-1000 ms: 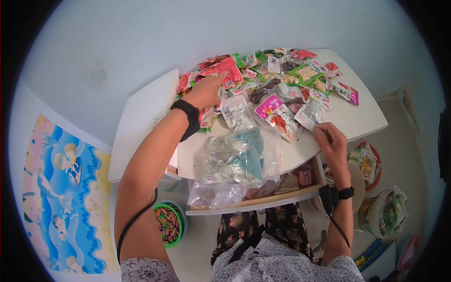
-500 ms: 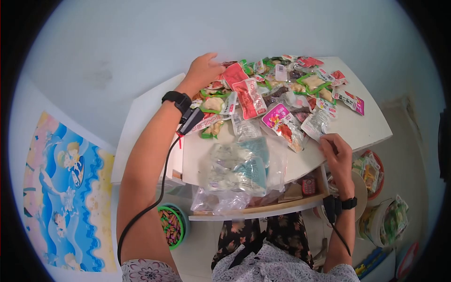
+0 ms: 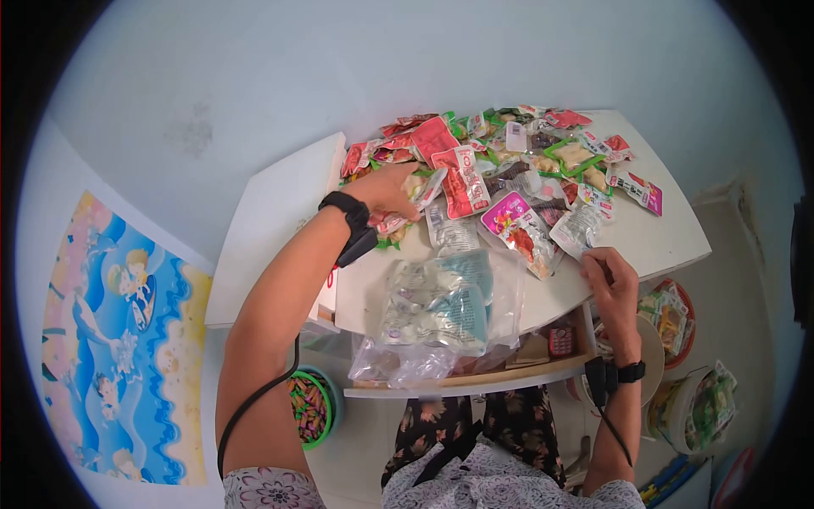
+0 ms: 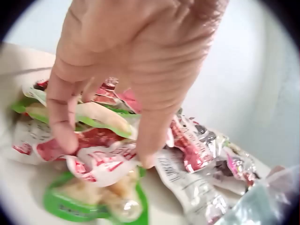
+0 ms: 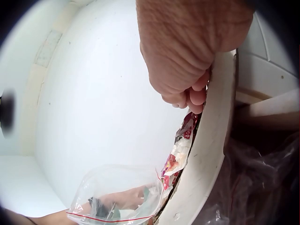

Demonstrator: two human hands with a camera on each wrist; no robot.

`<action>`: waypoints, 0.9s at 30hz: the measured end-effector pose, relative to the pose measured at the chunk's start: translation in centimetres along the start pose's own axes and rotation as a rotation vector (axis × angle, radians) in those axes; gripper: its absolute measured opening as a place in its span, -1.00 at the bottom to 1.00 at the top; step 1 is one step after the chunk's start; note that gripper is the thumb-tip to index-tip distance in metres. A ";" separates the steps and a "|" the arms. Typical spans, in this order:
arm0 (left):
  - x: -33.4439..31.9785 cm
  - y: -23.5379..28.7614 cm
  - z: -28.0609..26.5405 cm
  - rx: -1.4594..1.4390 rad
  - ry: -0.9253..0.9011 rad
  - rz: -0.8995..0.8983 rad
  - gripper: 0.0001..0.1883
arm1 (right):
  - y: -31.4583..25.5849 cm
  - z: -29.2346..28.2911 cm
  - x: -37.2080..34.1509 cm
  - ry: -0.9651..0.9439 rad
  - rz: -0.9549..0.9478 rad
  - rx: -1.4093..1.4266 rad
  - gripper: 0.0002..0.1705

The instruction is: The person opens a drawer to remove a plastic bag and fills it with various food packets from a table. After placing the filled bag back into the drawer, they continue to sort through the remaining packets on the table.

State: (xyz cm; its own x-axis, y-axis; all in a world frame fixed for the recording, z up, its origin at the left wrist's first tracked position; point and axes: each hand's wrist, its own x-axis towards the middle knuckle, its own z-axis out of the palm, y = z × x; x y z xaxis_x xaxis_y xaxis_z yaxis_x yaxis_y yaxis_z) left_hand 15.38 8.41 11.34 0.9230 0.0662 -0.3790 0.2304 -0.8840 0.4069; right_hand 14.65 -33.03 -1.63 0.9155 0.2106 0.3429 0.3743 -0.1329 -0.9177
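My left hand (image 3: pixel 386 191) reaches over the left side of a heap of snack packets on a white table. In the left wrist view its thumb and fingers point down, spread apart on either side of a white packet with red lettering (image 4: pixel 105 161). Just in front lies a green-edged clear packet (image 4: pixel 84 197). To the right of this hand is a red-and-white packet (image 3: pixel 464 180). My right hand (image 3: pixel 612 280) rests at the table's front right edge, fingers loosely curled, close by the lower corner of a silver packet (image 3: pixel 577 229). Nearby lies a purple-and-white packet (image 3: pixel 519 227).
A clear zip bag with teal packets (image 3: pixel 437 301) lies at the table's front edge, above an open drawer (image 3: pixel 475 386). A green-rimmed basket (image 3: pixel 326 428) stands below left. Below right are an orange basket (image 3: pixel 688 327) and a bucket (image 3: pixel 670 416). A wall stands behind the table.
My left hand moved from the red packets toward the back left, then came forward onto packets at the heap's left. A red-and-white packet now lies on the heap's middle. The right hand stayed put.
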 end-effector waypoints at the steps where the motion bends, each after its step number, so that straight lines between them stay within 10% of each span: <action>1: 0.7 0.3 0.4 -0.040 0.035 0.001 0.17 | 0.0 -0.1 0.0 -0.006 0.004 -0.023 -0.95; 6: 4.4 2.1 1.3 -0.235 0.159 -0.018 -0.38 | -0.2 -0.2 0.1 -0.013 0.003 -0.066 -0.94; 11: 6.5 6.4 3.1 -0.704 0.277 0.145 -0.41 | -0.4 -0.3 -0.1 -0.012 0.016 -0.084 -0.93; 18: 8.3 8.5 4.5 -0.109 0.822 0.411 -0.42 | -0.9 -0.4 0.2 -0.049 0.040 -0.096 -0.92; 27: 1.5 -4.0 -5.2 0.006 0.476 -0.139 -0.23 | -0.4 -0.3 0.0 -0.037 -0.004 -0.038 -0.93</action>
State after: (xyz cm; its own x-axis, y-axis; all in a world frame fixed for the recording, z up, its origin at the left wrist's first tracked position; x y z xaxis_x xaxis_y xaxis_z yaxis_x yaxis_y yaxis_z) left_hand 17.49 14.44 13.46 0.9222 0.3868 -0.0072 0.3612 -0.8544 0.3736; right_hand 14.56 -33.25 -1.15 0.9081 0.2472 0.3380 0.3838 -0.1686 -0.9079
